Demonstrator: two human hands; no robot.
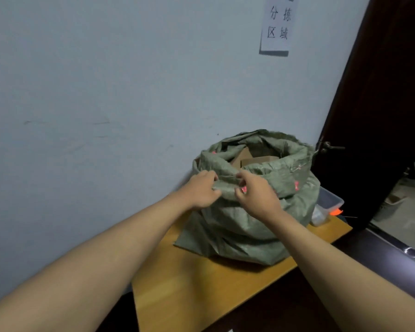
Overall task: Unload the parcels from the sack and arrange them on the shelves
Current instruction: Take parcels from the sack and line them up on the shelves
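Both hands at the rolled rim of a green sack on a wooden surface.

The left hand [203,189] and right hand [256,196] each pinch the near fold of the woven green sack [249,226] at centre frame, close together. Brown cardboard parcels [254,159] show inside its open mouth. The sack sits on the surface [201,279] against a pale wall; a clear plastic box [331,200] lies just behind it at right, and a paper sign [278,22] hangs upper right.
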